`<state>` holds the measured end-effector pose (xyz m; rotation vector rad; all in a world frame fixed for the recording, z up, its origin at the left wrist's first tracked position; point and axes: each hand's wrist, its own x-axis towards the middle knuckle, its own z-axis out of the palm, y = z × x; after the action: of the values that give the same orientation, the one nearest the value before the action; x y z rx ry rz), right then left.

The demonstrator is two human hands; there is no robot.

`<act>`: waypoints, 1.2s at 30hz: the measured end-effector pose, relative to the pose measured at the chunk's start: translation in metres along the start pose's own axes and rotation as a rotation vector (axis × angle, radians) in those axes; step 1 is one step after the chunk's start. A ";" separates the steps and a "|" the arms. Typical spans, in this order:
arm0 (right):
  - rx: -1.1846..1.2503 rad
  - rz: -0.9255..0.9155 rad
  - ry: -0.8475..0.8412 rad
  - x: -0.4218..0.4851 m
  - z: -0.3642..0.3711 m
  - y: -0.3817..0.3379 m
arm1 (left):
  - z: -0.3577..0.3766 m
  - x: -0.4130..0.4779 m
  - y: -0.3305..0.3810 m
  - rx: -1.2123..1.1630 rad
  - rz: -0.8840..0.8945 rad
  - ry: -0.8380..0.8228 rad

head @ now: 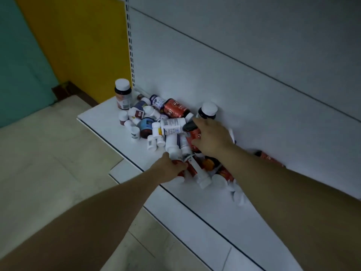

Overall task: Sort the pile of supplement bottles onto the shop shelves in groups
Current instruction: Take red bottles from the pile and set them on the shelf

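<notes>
- Meanwhile, round plastic bottles [156, 122] crowd the white shelf's [101, 120] far side, with open room at its left end.
- By the near edge, left hand [168, 170] grips a red bottle [178, 162]; right hand [212, 139] clasps a black-capped bottle [192, 130].

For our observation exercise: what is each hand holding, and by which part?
The left hand grips a red-labelled bottle round its body. The right hand grips a black-capped red bottle round its body, just below the cap.

single head-worn view, angled down, close over the shelf [121, 137]
</notes>
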<state>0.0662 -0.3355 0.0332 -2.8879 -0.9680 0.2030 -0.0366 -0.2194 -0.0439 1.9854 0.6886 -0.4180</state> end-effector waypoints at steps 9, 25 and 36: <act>-0.041 0.018 0.056 0.023 0.026 0.001 | 0.009 0.021 -0.016 -0.188 -0.056 0.005; 0.943 0.242 0.185 -0.007 0.019 -0.006 | -0.032 -0.023 -0.027 -0.931 -0.113 -0.045; 1.509 0.587 0.284 -0.042 0.009 -0.016 | -0.077 -0.052 -0.017 -0.899 -0.048 -0.064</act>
<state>0.0220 -0.3473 0.0301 -1.5773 0.1834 0.3362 -0.0874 -0.1605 0.0108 1.1032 0.7161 -0.1460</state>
